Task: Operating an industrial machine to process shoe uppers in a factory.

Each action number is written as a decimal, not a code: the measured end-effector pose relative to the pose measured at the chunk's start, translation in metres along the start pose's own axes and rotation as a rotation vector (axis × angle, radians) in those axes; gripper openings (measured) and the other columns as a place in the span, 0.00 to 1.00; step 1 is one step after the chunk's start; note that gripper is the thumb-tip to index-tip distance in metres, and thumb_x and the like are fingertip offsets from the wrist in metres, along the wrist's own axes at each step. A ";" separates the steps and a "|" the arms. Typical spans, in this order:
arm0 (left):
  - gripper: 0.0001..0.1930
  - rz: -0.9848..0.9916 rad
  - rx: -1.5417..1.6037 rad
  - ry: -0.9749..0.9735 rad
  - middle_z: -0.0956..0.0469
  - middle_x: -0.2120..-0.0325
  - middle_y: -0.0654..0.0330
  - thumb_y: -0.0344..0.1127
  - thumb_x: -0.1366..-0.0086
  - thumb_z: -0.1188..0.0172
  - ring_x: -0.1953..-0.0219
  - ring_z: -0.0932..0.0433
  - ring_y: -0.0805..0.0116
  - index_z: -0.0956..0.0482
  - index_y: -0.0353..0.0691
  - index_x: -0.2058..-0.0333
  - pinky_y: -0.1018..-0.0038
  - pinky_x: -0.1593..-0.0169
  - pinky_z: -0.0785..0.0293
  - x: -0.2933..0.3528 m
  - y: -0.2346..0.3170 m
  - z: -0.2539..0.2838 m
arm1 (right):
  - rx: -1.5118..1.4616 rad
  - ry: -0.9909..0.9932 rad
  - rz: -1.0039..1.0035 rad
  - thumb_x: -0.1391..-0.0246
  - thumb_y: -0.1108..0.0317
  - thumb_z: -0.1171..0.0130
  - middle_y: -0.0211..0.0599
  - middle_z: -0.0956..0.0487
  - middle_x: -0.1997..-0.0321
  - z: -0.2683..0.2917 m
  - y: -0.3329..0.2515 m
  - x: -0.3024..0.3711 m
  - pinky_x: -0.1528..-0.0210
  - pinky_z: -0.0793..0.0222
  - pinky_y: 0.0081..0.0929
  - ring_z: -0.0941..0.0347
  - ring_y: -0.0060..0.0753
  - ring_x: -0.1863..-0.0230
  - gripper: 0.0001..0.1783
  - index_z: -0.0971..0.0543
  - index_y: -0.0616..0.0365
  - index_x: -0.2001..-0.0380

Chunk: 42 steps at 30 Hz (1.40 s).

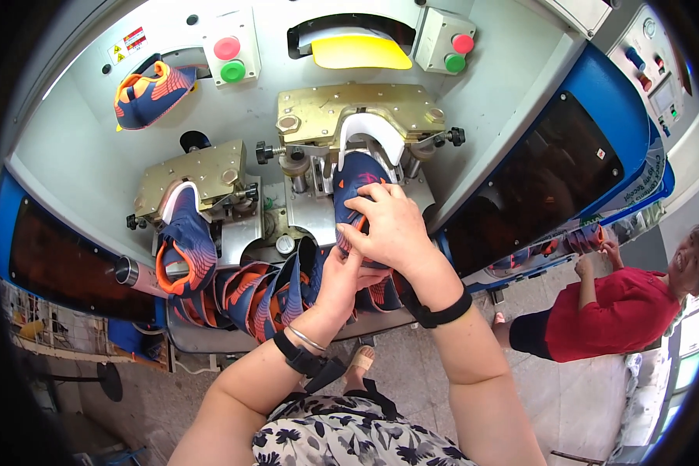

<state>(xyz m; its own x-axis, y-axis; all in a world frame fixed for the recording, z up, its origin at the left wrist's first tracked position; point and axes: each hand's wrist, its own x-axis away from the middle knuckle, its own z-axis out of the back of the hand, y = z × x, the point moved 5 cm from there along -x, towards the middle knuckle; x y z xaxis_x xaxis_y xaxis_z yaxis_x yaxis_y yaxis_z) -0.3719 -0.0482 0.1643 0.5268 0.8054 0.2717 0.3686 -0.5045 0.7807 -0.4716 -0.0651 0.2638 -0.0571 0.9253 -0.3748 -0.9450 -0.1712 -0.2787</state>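
Observation:
A navy shoe upper (355, 172) with orange lining lies toe-first under the white curved pad of the brass-coloured clamp (361, 105) in the middle. My right hand (392, 225) rests over its upper side, with the fingers bent round its edge. Just below, my left hand (340, 286) pinches the near end of the same upper, close to my right fingertips. Part of the upper is hidden beneath both hands. Another navy and orange shoe upper (188, 241) sits with its toe under the smaller left clamp (190, 167), untouched by either hand.
Several more shoe uppers (260, 299) lie stacked along the machine's front ledge. One upper (154, 93) hangs on the back wall at left. Red and green buttons (227, 48) flank a yellow form (361, 53). A person in red (613, 314) works at right.

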 end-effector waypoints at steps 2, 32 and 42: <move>0.28 0.016 0.029 0.019 0.22 0.59 0.51 0.52 0.30 0.48 0.66 0.16 0.59 0.39 0.33 0.45 0.73 0.63 0.17 -0.003 -0.002 0.000 | 0.027 0.005 -0.003 0.57 0.50 0.36 0.36 0.23 0.52 -0.002 0.001 -0.001 0.51 0.28 0.44 0.29 0.49 0.50 0.22 0.16 0.50 0.61; 0.21 0.120 -0.022 0.012 0.22 0.59 0.55 0.48 0.27 0.54 0.64 0.16 0.62 0.35 0.36 0.47 0.72 0.60 0.16 -0.003 -0.003 -0.001 | 0.038 -0.064 -0.062 0.58 0.51 0.36 0.35 0.22 0.51 -0.006 0.008 -0.002 0.50 0.27 0.39 0.27 0.49 0.53 0.20 0.16 0.48 0.62; 0.23 0.115 -0.027 0.038 0.22 0.56 0.54 0.50 0.28 0.51 0.63 0.16 0.61 0.36 0.37 0.45 0.72 0.60 0.17 0.002 -0.011 0.002 | -0.001 -0.118 -0.056 0.58 0.50 0.36 0.38 0.23 0.46 -0.006 0.008 0.002 0.50 0.26 0.42 0.28 0.51 0.49 0.26 0.18 0.52 0.57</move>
<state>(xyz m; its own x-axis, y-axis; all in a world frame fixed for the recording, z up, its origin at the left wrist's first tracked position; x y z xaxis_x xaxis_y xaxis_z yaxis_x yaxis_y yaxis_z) -0.3732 -0.0419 0.1550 0.5348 0.7541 0.3812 0.2864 -0.5862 0.7579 -0.4773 -0.0668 0.2551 -0.0423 0.9668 -0.2520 -0.9476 -0.1188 -0.2966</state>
